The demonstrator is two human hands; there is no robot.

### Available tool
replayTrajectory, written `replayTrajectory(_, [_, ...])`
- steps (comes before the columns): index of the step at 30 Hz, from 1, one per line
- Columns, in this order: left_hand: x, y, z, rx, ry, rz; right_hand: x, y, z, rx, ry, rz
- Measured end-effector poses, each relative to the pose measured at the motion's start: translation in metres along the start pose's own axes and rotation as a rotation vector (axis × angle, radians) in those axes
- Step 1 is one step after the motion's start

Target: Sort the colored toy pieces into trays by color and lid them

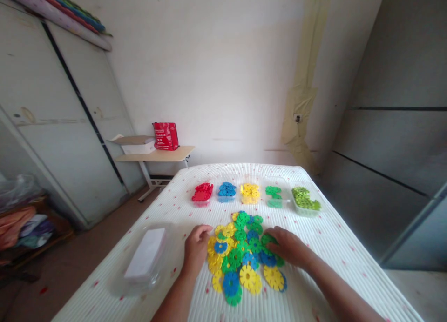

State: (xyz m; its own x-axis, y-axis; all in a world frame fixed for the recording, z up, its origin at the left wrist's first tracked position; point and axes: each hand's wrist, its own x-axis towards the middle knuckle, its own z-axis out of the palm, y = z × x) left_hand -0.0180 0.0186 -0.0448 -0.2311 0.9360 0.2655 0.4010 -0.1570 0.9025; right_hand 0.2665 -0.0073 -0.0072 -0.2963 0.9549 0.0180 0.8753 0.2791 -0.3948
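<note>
A heaped pile of flower-shaped plastic discs with notched rims lies on the table in front of me, with yellow discs (247, 276), blue discs (230, 283) and green discs (235, 257) mixed together. My left hand (197, 246) rests at the pile's left edge beside the yellow ones, fingers loosely bent and apart, nothing visible in them. On the right side of the pile, my right hand (287, 244) has its thumb and fingers closed around a green disc (267, 240); its fingertips are partly hidden. A yellow disc (274, 277) overlaps a blue one below that hand.
Clear tubs stand in a row behind the pile, holding red pieces (202, 192), blue pieces (226, 191), yellow pieces (250, 192), green pieces (274, 195) and light green pieces (306, 200). A clear container with a white block (145, 254) lies left. A side table (174, 153) carries a red bag (165, 137).
</note>
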Motion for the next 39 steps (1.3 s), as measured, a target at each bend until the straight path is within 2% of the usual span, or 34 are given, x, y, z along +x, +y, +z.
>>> replayTrajectory(6, [0.001, -0.002, 0.000, -0.009, -0.002, -0.021, 0.002, 0.004, -0.002, 0.122, 0.061, 0.009])
replayTrajectory(12, [0.001, 0.001, 0.000, -0.015, 0.017, -0.033, 0.009, 0.006, -0.004, 0.390, 0.130, 0.059])
replayTrajectory(15, [0.001, 0.003, 0.000, -0.013, 0.027, -0.015, 0.022, 0.012, -0.023, 0.488, 0.255, 0.089])
replayTrajectory(19, [0.001, 0.005, 0.000, 0.010, 0.030, -0.001, 0.050, 0.019, -0.063, 0.474, 0.496, 0.226])
replayTrajectory(22, [0.002, 0.005, 0.000, 0.008, 0.030, 0.002, 0.067, 0.022, -0.086, 0.495, 0.563, 0.337])
replayTrajectory(24, [0.002, 0.003, 0.000, -0.009, 0.030, 0.004, 0.070, 0.024, -0.088, 0.456, 0.590, 0.384])
replayTrajectory(26, [0.001, 0.002, 0.000, -0.025, 0.029, 0.004, 0.065, 0.024, -0.080, 0.383, 0.622, 0.350])
replayTrajectory(28, [0.001, 0.002, 0.000, -0.032, 0.026, 0.005, 0.054, 0.025, -0.061, 0.301, 0.636, 0.244])
replayTrajectory(32, [0.000, 0.002, 0.000, -0.025, 0.028, 0.017, 0.027, 0.027, -0.015, 0.209, 0.539, 0.022])
replayTrajectory(35, [0.000, 0.002, 0.000, -0.006, 0.025, 0.018, 0.016, 0.030, 0.007, 0.231, 0.462, 0.027])
replayTrajectory(39, [-0.001, 0.001, 0.000, -0.005, 0.022, 0.019, 0.016, 0.031, 0.013, 0.254, 0.436, 0.075])
